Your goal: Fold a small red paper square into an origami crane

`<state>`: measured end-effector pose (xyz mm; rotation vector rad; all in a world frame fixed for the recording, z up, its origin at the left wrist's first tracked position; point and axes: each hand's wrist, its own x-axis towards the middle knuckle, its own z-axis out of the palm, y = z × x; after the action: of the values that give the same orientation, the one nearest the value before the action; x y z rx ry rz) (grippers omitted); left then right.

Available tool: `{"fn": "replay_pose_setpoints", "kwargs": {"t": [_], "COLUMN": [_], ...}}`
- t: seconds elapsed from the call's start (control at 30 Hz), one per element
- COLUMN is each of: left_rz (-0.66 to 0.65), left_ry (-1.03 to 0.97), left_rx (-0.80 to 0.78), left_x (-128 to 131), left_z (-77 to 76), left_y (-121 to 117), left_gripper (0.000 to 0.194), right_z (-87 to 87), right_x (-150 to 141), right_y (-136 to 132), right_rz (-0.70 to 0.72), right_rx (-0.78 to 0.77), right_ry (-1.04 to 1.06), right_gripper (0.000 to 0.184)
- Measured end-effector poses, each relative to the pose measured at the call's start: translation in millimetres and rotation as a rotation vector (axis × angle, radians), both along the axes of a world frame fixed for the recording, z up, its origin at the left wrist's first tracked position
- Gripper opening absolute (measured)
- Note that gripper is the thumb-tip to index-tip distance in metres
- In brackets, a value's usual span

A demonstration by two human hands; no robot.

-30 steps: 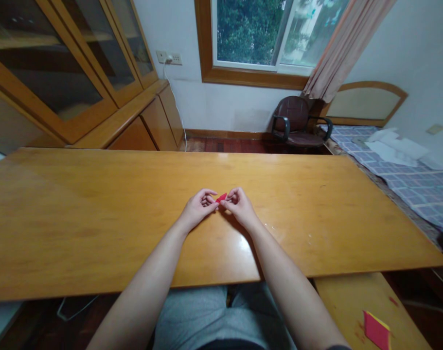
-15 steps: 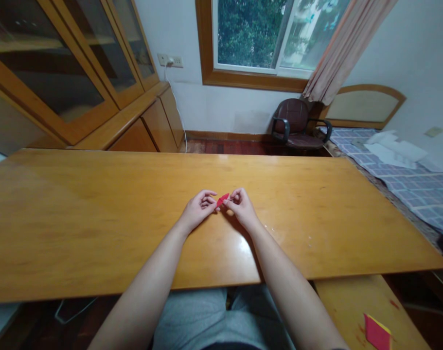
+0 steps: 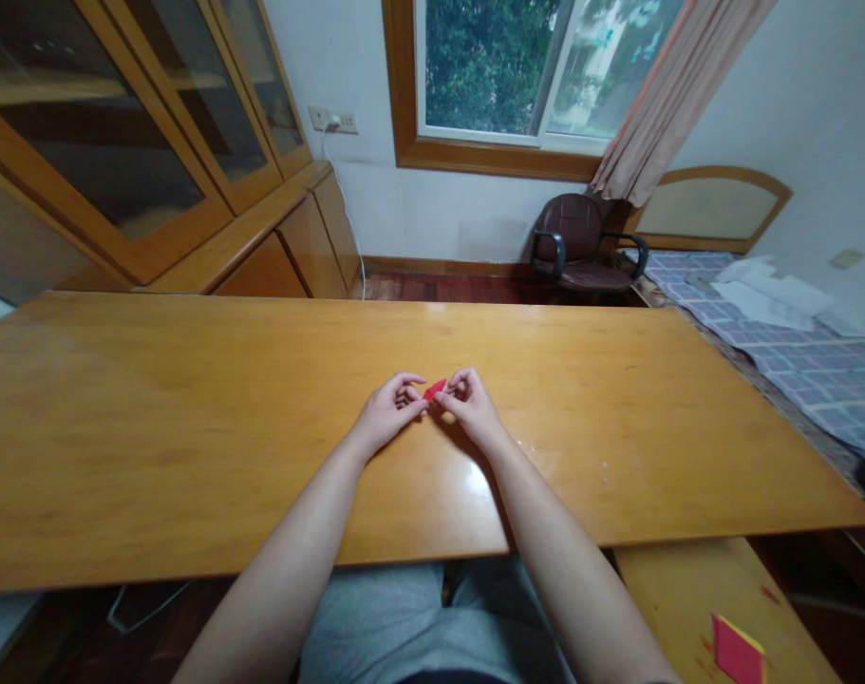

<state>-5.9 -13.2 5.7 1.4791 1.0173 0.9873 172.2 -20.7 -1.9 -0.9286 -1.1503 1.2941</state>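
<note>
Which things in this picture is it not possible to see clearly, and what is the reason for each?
All in the head view:
- Folds of the small red piece: too small, and fingertips of the left hand and right hand cover its ends.
- Near end of the red-and-yellow piece: cut off by the bottom edge.
- Contents behind the glass doors: too dark.
- Chair base: hidden behind the table.

The head camera looks forward (and down) across the table (image 3: 190, 427).
</note>
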Motion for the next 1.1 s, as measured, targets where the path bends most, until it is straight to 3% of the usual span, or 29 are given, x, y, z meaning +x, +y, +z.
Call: {"fn": "replay_pose_setpoints", "kwargs": {"t": [0.27,0.87,1.1], "left_rz": [0.005,0.036,0.016], "left_ry": [-0.029,-0.049,0.191], "left_rx": [-0.015,-0.001,0.096], "left_x": [-0.4,-1.1,2.0], "left_z": [1.7,-0.5,5.1], "left_y": [0.2,1.9,1.1], "left_gripper": [0.037,0.035,0.022], "right_z": [-0.7,1.9,3.7], "right_x": [-2.1,1.6,0.9], "right_y": [1.2,3.3,0.7], "right_rz": [0.057,-0.070,-0.032], "right_rx": [-0.030,-0.051,-0.033], "right_ry": [0.007,0.056,0.064], "right_gripper": [0.040,0.041,0.041]}}
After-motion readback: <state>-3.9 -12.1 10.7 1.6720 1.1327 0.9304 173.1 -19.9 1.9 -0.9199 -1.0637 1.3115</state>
